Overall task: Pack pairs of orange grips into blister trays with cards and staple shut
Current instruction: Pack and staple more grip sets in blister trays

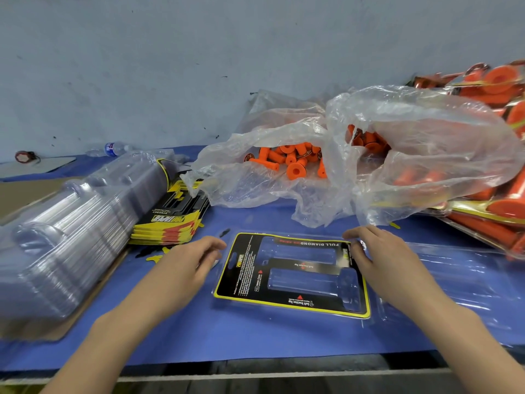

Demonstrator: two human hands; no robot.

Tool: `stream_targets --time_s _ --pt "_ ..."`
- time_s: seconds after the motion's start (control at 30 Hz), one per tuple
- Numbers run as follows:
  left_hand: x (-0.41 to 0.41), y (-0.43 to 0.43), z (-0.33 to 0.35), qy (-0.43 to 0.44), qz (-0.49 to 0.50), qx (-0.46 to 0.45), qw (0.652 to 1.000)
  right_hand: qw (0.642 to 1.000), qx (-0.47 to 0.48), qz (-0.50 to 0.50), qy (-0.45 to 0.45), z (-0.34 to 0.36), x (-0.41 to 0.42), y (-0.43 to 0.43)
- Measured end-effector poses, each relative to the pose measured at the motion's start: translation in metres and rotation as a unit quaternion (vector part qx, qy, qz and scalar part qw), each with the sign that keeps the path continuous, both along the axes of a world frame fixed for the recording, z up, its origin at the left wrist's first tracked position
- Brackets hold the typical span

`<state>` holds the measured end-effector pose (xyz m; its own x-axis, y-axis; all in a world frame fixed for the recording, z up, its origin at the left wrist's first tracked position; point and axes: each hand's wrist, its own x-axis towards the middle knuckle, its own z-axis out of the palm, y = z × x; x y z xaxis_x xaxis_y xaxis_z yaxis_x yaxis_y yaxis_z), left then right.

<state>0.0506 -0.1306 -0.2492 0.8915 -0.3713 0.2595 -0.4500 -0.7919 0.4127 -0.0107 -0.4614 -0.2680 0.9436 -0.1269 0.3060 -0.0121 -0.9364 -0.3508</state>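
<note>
1 head-worn wide-angle view, forward and down, close over the table [255,342]

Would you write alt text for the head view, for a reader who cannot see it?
The left hand and right hand flank a blister tray holding a black card on a blue table. Behind lie a bag of orange grips and stacked trays.

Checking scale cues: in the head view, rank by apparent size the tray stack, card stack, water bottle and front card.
1. tray stack
2. front card
3. card stack, though it lies farther off, so 2 versus 3 is unsure
4. water bottle, farthest away
</note>
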Motion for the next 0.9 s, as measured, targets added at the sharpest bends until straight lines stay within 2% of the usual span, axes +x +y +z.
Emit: stream_targets --time_s 0.27,0.4,0.6,0.9 --pt "-0.001 -0.012 -0.007 -0.052 -0.015 0.0 0.999 1.0 0.009 0.0 -0.005 0.005 0.001 0.003" --pt "0.003 -0.036 -0.009 -0.077 -0.019 0.05 0.996 1.0 0.0 0.001 -0.017 0.003 0.003 0.006" --pt "0.017 -0.044 -0.016 -0.051 0.024 0.108 0.993 1.0 0.007 0.0 -0.029 0.004 0.004 0.006" --pt "0.019 -0.045 -0.018 -0.053 0.034 0.092 0.994 1.0 -0.004 0.005 -0.022 0.005 0.003 0.006"
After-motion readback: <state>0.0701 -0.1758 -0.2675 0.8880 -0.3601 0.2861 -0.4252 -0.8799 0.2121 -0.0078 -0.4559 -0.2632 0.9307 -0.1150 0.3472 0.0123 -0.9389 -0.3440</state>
